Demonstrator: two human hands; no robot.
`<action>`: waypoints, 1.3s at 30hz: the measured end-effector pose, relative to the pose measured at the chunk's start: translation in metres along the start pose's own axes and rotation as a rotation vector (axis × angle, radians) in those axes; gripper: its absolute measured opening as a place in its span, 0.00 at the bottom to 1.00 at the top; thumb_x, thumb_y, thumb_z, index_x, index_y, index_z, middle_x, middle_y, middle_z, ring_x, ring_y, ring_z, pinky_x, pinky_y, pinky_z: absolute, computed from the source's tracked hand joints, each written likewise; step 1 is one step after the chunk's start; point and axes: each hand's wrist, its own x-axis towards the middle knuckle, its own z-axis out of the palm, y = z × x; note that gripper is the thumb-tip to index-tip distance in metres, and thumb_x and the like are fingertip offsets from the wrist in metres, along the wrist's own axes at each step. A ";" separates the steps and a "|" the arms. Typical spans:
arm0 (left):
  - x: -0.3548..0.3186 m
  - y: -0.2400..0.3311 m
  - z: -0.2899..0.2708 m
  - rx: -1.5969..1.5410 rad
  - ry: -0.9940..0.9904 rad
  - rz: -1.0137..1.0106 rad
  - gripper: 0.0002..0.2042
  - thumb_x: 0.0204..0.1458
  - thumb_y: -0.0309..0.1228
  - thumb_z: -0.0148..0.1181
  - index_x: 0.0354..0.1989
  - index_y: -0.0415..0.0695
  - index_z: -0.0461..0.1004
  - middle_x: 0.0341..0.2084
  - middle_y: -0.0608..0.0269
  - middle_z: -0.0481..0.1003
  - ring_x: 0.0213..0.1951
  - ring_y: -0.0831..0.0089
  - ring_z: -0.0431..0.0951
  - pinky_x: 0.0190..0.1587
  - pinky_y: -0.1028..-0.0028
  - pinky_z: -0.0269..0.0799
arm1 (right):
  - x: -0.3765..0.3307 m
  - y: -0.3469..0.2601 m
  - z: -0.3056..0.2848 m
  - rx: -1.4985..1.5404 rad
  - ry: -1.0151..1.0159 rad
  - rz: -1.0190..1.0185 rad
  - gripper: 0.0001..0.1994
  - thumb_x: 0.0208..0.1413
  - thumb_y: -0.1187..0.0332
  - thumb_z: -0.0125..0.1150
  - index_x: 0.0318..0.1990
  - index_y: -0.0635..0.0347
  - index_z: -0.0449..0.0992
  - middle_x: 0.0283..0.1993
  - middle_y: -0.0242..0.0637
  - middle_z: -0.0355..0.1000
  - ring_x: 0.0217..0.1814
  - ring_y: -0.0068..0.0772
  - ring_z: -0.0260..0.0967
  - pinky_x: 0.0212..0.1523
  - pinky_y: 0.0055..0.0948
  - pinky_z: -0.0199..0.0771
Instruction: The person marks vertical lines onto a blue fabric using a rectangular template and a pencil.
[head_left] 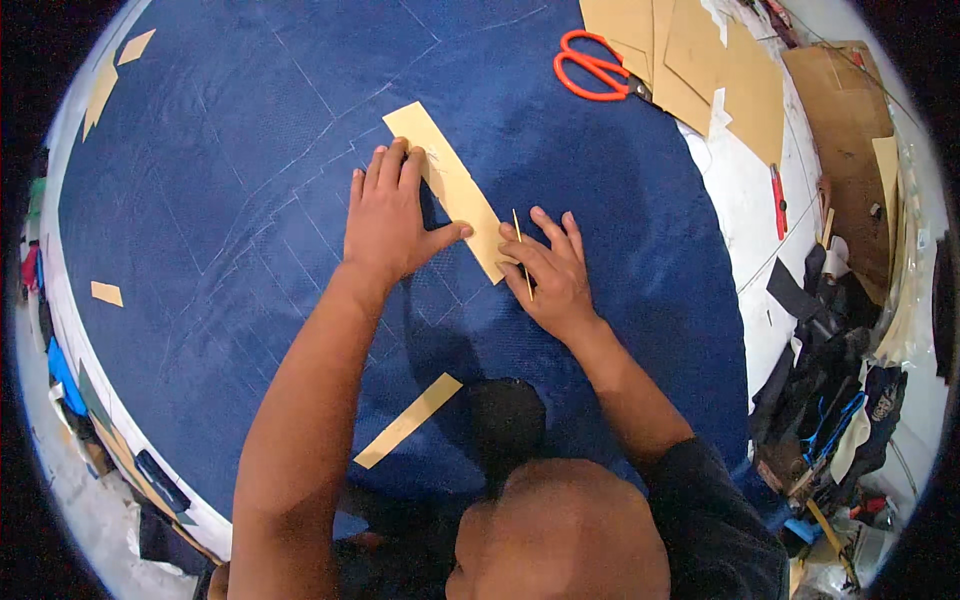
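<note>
1. My left hand point(385, 215) lies palm down on the long tan cardboard template strip point(447, 187), fingers held together and extended over its upper part, thumb spread out to the side and pressing the strip's lower part.
2. The strip lies flat on the dark blue textured fabric sheet point(220, 180), running diagonally from beyond my left fingertips down to my right fingertips.
3. My right hand point(550, 275) rests on the fabric just beside the strip's lower end. Its fingers are slightly spread, and the forefinger and thumb pinch a thin yellow marking stick point(521, 250).
4. The stick stands along the strip's lower right edge. I cannot tell whether its tip touches the fabric.
5. Faint white chalk lines point(300, 165) cross the fabric to the left of my left hand and beyond its fingertips.
6. A second narrow tan cardboard strip point(408, 420) lies on the fabric below my left wrist, well apart from both hands.
7. Orange-handled scissors point(592, 68) lie beyond my right fingertips, well apart, next to a stack of large tan cardboard pattern sheets point(740, 80).
8. A red utility knife point(778, 200) lies on the white table surface point(735, 195), right of my right hand.
</note>
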 end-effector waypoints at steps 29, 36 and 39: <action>0.014 0.019 -0.025 0.086 -0.170 -0.124 0.54 0.31 0.59 0.77 0.65 0.39 0.60 0.69 0.47 0.56 0.69 0.47 0.57 0.70 0.47 0.52 | 0.136 -0.012 -0.005 0.505 0.146 0.137 0.13 0.65 0.66 0.52 0.50 0.63 0.78 0.47 0.46 0.79 0.50 0.48 0.77 0.53 0.40 0.75; 0.019 0.026 -0.027 0.037 -0.254 -0.186 0.56 0.32 0.54 0.79 0.68 0.39 0.54 0.69 0.47 0.56 0.68 0.46 0.59 0.64 0.51 0.65 | 0.211 -0.012 0.030 0.400 0.019 -0.084 0.14 0.63 0.62 0.54 0.47 0.60 0.80 0.47 0.46 0.79 0.47 0.49 0.77 0.50 0.41 0.76; 0.019 0.026 -0.026 0.023 -0.243 -0.186 0.58 0.32 0.54 0.79 0.70 0.38 0.51 0.69 0.46 0.55 0.68 0.46 0.59 0.64 0.53 0.67 | 0.219 -0.014 0.035 0.383 -0.101 -0.047 0.14 0.62 0.61 0.55 0.44 0.59 0.81 0.45 0.48 0.79 0.48 0.52 0.77 0.51 0.45 0.76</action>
